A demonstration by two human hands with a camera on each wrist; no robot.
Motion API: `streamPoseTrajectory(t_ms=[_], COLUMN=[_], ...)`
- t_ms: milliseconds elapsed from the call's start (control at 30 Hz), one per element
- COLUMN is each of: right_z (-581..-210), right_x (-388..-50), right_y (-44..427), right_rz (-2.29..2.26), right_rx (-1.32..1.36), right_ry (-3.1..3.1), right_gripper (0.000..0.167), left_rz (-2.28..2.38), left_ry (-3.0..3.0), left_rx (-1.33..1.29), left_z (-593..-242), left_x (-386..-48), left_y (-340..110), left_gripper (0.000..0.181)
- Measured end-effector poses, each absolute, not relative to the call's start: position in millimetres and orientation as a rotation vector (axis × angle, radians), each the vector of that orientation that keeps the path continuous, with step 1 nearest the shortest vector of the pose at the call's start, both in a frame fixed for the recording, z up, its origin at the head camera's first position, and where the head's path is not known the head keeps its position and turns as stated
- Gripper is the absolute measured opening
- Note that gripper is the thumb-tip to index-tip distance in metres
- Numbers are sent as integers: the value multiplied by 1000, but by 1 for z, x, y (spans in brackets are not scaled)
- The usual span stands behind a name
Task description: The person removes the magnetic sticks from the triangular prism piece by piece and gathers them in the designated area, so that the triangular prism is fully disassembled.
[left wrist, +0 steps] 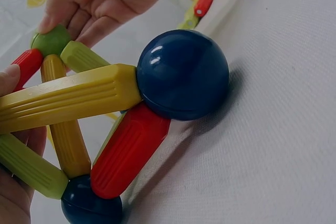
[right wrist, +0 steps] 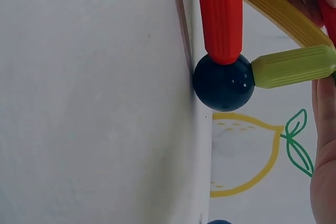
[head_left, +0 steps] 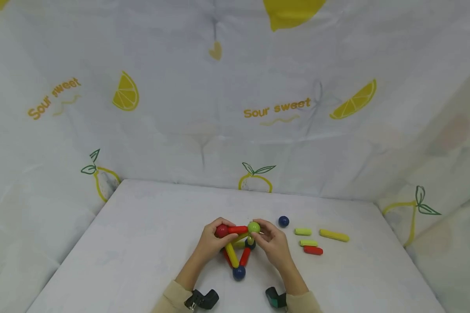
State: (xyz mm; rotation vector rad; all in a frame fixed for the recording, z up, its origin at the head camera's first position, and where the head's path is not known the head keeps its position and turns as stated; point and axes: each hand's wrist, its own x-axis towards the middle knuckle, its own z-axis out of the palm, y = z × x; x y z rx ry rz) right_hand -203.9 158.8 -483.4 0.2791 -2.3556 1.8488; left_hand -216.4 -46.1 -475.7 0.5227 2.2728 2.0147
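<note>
Both hands are on a frame of coloured rods joined by balls, which looks like a magnetic building set. My left hand [head_left: 208,241] holds the red ball [head_left: 221,231] at its upper left corner. Thumb and fingers of my right hand [head_left: 275,245] pinch the green ball [head_left: 253,227]. A red rod [head_left: 238,230] spans these two balls. Nearest me is a blue ball [head_left: 239,273], joined to a yellow rod [left wrist: 73,95] and a red rod [left wrist: 131,150]. In the right wrist view, a light green rod [right wrist: 291,67] runs from another blue ball [right wrist: 224,83] up toward the right hand.
Right of the frame, loose on the white table [head_left: 133,243], lie a blue ball [head_left: 283,221], two light green rods [head_left: 303,231], a red rod [head_left: 313,250] and a longer yellow rod [head_left: 334,235]. A lemon-print cloth [head_left: 172,108] hangs behind the table.
</note>
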Motion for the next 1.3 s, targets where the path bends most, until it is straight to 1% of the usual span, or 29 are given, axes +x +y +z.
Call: streamPoseTrajectory(t_ms=[133,433,533,667,867,1000,1300], right_z=[-493,-498,-499,-498,-500,-508,-520], right_x=[-203,-207,-209,-211,-211,-213,-217], right_y=[160,165,169,182,202,212,215], right_rz=[1952,2163,2244,2302,2103,1962,1728], right_rx=[267,202,194,110,-113,-246,-338], right_ry=[-2295,-2237,-2163,-2055,-2198,-2292,-2423], right_gripper=[39,44,43,41,48,47,46], left_rz=[1991,1992,1989,2001,2019,2014,2029], left_ry=[2278,2284,2282,2283,2297,2315,2337], left_rx=[531,535,515,488,470,461,490], left_z=[-476,-477,-479,-482,-483,-484,-484], left_x=[-212,-212,-211,-210,-212,-214,-216], left_y=[-45,-42,-43,-46,-47,-46,-44], left_gripper=[22,21,20,20,21,21,22])
